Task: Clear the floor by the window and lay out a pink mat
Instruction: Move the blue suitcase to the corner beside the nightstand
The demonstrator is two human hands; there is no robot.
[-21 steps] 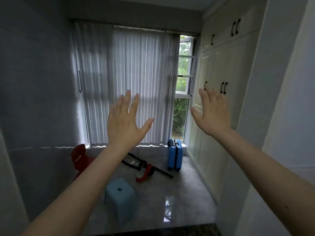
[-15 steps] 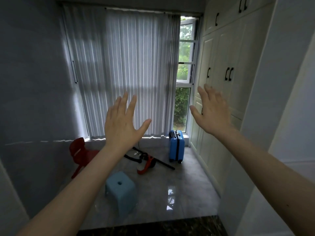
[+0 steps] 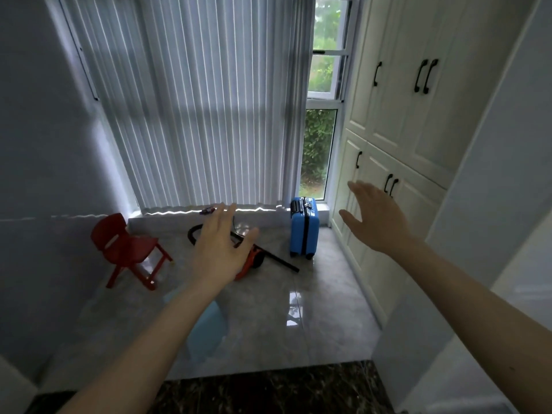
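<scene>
Head camera looks forward and down toward the window across the floor.

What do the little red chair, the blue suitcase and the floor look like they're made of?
Red chair: looks like moulded plastic, one even colour, slight sheen. Blue suitcase: apparently hard-shell plastic, smooth with ribbed panels. Floor: probably polished tile or stone, mirror-glossy, with a visible joint line.

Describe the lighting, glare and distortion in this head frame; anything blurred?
Head view: dim and backlit, daylight coming only through the uncovered window strip beside the vertical blinds; a bright glare patch on the glossy floor tiles; wide-angle bowing of the cabinet doors; left hand and right hand slightly motion-blurred.
</scene>
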